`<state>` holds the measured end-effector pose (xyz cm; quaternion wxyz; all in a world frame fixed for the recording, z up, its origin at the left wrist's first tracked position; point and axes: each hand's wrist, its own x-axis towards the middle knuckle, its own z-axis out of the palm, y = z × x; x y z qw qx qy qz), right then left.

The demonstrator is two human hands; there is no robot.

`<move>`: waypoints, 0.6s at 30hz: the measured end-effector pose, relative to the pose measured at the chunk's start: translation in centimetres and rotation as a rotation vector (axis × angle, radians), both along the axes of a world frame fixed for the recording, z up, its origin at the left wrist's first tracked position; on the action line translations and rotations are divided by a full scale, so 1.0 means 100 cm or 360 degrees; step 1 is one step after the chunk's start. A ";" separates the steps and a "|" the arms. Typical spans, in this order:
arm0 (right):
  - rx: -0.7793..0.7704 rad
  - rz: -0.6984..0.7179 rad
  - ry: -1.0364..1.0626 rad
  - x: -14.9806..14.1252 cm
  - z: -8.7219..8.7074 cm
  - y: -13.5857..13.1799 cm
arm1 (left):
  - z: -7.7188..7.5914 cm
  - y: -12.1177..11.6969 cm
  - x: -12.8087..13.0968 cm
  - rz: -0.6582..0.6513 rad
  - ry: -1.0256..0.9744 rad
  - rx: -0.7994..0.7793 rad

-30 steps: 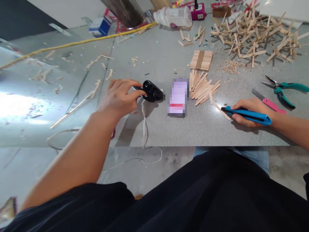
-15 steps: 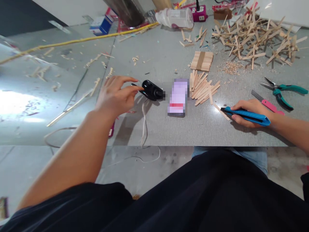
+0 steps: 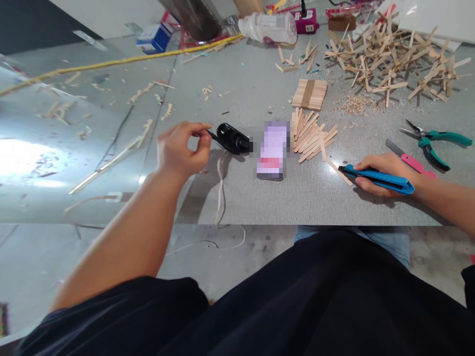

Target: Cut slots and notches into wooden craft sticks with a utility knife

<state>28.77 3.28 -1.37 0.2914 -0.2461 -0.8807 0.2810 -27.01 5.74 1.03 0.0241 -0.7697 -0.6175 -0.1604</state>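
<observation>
My left hand (image 3: 185,147) pinches a thin black edge between thumb and forefinger. That edge seems to belong to a glossy black device (image 3: 234,138) with a pale cable, lying on the table; its exact kind is unclear. A blue utility knife (image 3: 382,179) rests in my right hand (image 3: 386,168), which is wrapped around its handle, low over the table. Near the knife's tip a single craft stick (image 3: 341,174) lies slanted. Between the hands are a blurred-out phone (image 3: 273,150) and a fanned pile of loose craft sticks (image 3: 311,136).
Banded craft sticks (image 3: 310,95) lie behind the loose ones. Teal-handled pliers (image 3: 426,141) and a pink-handled tool (image 3: 411,159) sit beyond my right hand. At the back are a heap of joined sticks (image 3: 393,59), a clear bottle (image 3: 269,27) and a yellow cord (image 3: 122,61).
My left hand's thumb and forefinger have closed into a pinch at the black device's edge, the hand turning slightly. My right hand and the utility knife stay put.
</observation>
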 end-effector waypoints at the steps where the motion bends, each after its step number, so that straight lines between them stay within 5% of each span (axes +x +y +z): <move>1: 0.0004 -0.0002 -0.0005 0.000 -0.001 0.000 | 0.000 0.001 0.003 -0.0002 -0.0016 0.0010; 8: -0.0020 -0.0022 -0.0036 0.000 -0.001 -0.002 | 0.015 -0.004 0.038 -0.0135 0.0036 0.0227; 11: -0.0070 -0.0008 0.0013 -0.002 0.001 -0.003 | 0.027 -0.027 0.090 -0.0473 0.0122 0.0185; 14: -0.0106 -0.0033 0.0004 -0.005 0.002 -0.005 | 0.042 -0.059 0.158 -0.1131 0.0453 -0.0021; 18: -0.0082 -0.0050 -0.0055 -0.007 0.006 -0.006 | 0.043 -0.084 0.222 -0.1348 0.0594 -0.0374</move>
